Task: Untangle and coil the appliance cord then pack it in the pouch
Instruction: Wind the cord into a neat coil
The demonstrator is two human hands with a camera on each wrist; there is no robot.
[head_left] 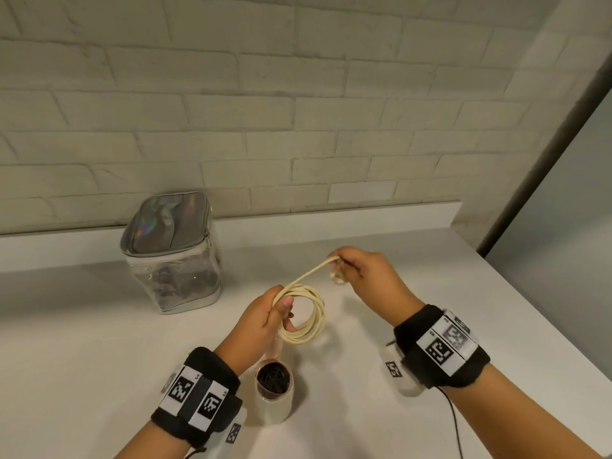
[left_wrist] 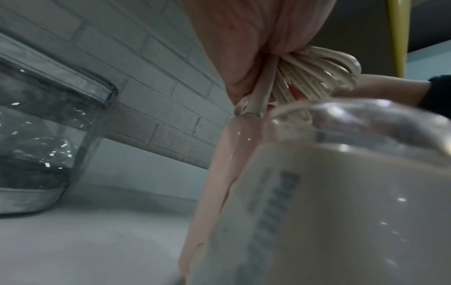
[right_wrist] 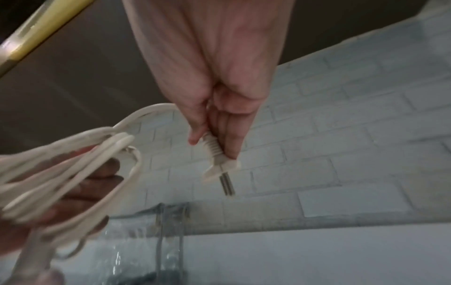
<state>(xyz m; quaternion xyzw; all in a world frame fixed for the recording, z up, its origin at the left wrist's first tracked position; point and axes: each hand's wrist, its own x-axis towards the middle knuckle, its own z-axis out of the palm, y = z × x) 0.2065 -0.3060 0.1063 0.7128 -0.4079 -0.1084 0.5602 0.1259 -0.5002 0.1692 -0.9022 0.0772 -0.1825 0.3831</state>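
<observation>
The coiled cord (head_left: pixel 303 314) is gripped above the counter (head_left: pixel 99 342) by the left hand (head_left: pixel 265 318). Its plug (right_wrist: pixel 220 164) is pinched by the right hand (head_left: pixel 371 276). If gripped loosely, the loops could spring apart.

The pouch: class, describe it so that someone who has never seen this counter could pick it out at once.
Start at the white brick wall and drop to the white counter below it. At the back left, near the wall, stands the pouch, a boxy bag left of both hands. Its clear sides and shiny silver zipped top set it apart from the cream cord and the appliance.
</observation>
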